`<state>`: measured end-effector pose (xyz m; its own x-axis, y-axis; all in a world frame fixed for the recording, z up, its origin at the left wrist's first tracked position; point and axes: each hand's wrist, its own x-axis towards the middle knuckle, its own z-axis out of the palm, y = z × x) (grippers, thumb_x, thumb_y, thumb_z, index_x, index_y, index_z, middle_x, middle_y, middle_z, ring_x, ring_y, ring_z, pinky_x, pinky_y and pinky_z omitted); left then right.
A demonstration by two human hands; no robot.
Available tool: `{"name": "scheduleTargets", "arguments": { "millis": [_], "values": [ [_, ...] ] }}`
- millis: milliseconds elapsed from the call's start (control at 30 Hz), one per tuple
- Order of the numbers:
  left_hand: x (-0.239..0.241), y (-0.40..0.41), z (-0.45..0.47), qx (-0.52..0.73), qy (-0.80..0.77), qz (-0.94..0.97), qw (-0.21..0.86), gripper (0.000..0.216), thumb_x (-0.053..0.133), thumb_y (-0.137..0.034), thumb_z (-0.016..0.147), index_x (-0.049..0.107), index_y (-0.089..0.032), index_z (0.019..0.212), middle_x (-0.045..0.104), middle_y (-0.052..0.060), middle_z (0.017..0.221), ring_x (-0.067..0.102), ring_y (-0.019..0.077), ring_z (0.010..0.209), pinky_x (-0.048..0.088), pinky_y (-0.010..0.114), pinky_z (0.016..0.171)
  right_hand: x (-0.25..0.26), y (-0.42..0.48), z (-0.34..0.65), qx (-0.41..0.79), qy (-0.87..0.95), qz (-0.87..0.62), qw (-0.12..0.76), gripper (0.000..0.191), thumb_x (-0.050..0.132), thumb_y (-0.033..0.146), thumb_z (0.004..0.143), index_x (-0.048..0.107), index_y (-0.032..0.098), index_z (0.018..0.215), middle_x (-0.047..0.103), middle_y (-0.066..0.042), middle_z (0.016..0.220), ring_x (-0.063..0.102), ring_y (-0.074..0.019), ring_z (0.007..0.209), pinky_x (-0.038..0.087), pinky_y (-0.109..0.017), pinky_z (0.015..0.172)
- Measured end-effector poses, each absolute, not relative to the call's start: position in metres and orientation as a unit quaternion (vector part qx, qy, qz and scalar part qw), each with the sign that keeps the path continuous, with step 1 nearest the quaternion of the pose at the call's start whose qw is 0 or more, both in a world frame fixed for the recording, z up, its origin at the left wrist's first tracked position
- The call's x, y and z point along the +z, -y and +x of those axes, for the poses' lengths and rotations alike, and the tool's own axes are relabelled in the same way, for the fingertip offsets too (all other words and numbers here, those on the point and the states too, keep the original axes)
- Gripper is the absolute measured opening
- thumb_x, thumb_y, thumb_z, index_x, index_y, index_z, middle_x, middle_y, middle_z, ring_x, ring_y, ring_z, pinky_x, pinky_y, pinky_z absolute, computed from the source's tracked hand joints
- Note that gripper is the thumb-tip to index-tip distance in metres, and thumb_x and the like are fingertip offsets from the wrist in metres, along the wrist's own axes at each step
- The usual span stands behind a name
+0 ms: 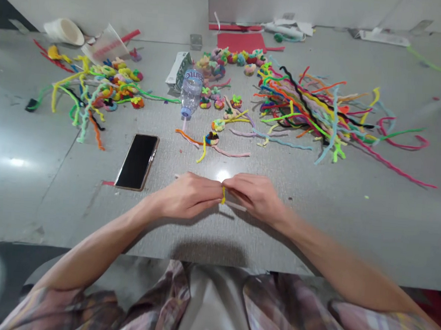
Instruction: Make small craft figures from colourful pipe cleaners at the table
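My left hand (192, 193) and my right hand (254, 194) meet above the near middle of the table, fingertips close together. Between them shows a short yellow pipe cleaner (223, 195), pinched by both hands. A pale pipe cleaner (236, 206) sticks out below my right fingers; a small pale end also shows behind my left hand. How the two are joined is hidden by the fingers. Just beyond lies a small piece of blue, dark and yellow twists (211, 137) with orange, yellow and pink ends spread out.
A phone (137, 162) lies left of my hands. Behind it are a plastic bottle (191, 91), a small carton (179, 70) and paper cups (65, 31). Loose pipe cleaners (313, 108) heap at the right; several small twisted pieces (117, 81) cluster left and at the back.
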<state>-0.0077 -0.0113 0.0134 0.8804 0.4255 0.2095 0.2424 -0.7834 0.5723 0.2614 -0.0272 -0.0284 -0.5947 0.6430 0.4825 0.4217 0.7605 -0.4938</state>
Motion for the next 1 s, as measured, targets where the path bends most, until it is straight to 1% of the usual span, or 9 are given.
{"name": "scheduleTargets", "arguments": {
  "millis": [100,167,300,400,600,700,767,900,1000],
  "values": [
    [0.011,0.008,-0.009,0.113,-0.186,0.961,0.172,0.033,0.043,-0.023,0.119,0.061,-0.02,0.091,0.065,0.001,0.082,0.057,0.0166,0.069,0.036,0.036,0.066,-0.022,0.022,0.269,0.084,0.916,-0.299,0.253,0.028,0.052,0.029,0.122,0.078,0.019,0.118,0.083,-0.007,0.098,0.072,-0.0211,0.087,0.048,-0.035,0.078],
    [0.008,0.008,-0.008,0.085,-0.211,0.967,0.118,0.032,0.045,-0.023,0.118,0.062,-0.019,0.092,0.066,0.002,0.082,0.055,0.0171,0.066,0.032,0.037,0.062,-0.017,0.02,0.271,0.041,0.928,-0.299,0.22,0.03,0.05,0.028,0.123,0.077,0.018,0.116,0.081,-0.007,0.096,0.071,-0.0224,0.087,0.047,-0.036,0.078],
    [0.004,0.01,-0.005,0.053,-0.259,0.962,0.063,0.027,0.049,-0.024,0.117,0.063,-0.019,0.094,0.068,0.003,0.085,0.055,0.0178,0.066,0.025,0.036,0.059,-0.013,0.021,0.271,-0.005,0.928,-0.308,0.207,0.031,0.048,0.026,0.122,0.076,0.019,0.113,0.08,-0.007,0.093,0.068,-0.0225,0.085,0.045,-0.037,0.079],
    [0.001,0.012,-0.003,0.063,-0.289,0.954,0.044,0.028,0.05,-0.026,0.117,0.063,-0.019,0.094,0.068,0.003,0.085,0.055,0.0174,0.065,0.021,0.036,0.058,-0.013,0.026,0.267,-0.015,0.922,-0.321,0.214,0.029,0.049,0.024,0.121,0.075,0.021,0.109,0.079,-0.006,0.091,0.067,-0.022,0.083,0.045,-0.037,0.078],
    [-0.002,0.018,0.002,0.154,-0.375,0.914,0.012,0.029,0.047,-0.023,0.118,0.063,-0.019,0.094,0.068,0.003,0.085,0.057,0.0161,0.069,0.025,0.035,0.059,-0.013,0.038,0.258,0.005,0.89,-0.369,0.268,0.025,0.052,0.022,0.119,0.073,0.021,0.106,0.078,-0.005,0.087,0.068,-0.0207,0.08,0.045,-0.036,0.075],
    [-0.002,0.023,0.006,0.212,-0.405,0.889,0.009,0.032,0.046,-0.023,0.12,0.062,-0.019,0.092,0.066,0.003,0.084,0.054,0.0146,0.067,0.028,0.034,0.058,-0.016,0.044,0.251,0.02,0.882,-0.369,0.291,0.025,0.052,0.02,0.118,0.072,0.021,0.103,0.078,-0.005,0.086,0.068,-0.0198,0.077,0.046,-0.035,0.073],
    [-0.002,0.026,0.007,0.258,-0.407,0.876,0.011,0.034,0.044,-0.023,0.121,0.06,-0.019,0.091,0.063,0.002,0.082,0.052,0.0135,0.064,0.031,0.032,0.058,-0.019,0.047,0.248,0.046,0.873,-0.37,0.314,0.023,0.054,0.022,0.118,0.074,0.019,0.107,0.079,-0.006,0.087,0.069,-0.0198,0.077,0.047,-0.034,0.073],
    [-0.001,0.025,0.006,0.326,-0.281,0.903,0.026,0.031,0.041,-0.019,0.12,0.06,-0.02,0.096,0.06,0.001,0.08,0.05,0.0143,0.065,0.038,0.032,0.061,-0.026,0.049,0.246,0.148,0.845,-0.358,0.369,0.023,0.054,0.026,0.12,0.077,0.021,0.121,0.084,-0.006,0.098,0.075,-0.0192,0.084,0.053,-0.032,0.076],
    [0.001,0.018,0.001,0.293,-0.168,0.941,0.03,0.033,0.038,-0.016,0.118,0.06,-0.021,0.093,0.06,0.001,0.078,0.052,0.0159,0.066,0.04,0.034,0.063,-0.026,0.044,0.252,0.191,0.851,-0.324,0.366,0.026,0.054,0.031,0.121,0.078,0.02,0.121,0.083,-0.005,0.095,0.074,-0.0183,0.083,0.053,-0.031,0.074]
  ]
}}
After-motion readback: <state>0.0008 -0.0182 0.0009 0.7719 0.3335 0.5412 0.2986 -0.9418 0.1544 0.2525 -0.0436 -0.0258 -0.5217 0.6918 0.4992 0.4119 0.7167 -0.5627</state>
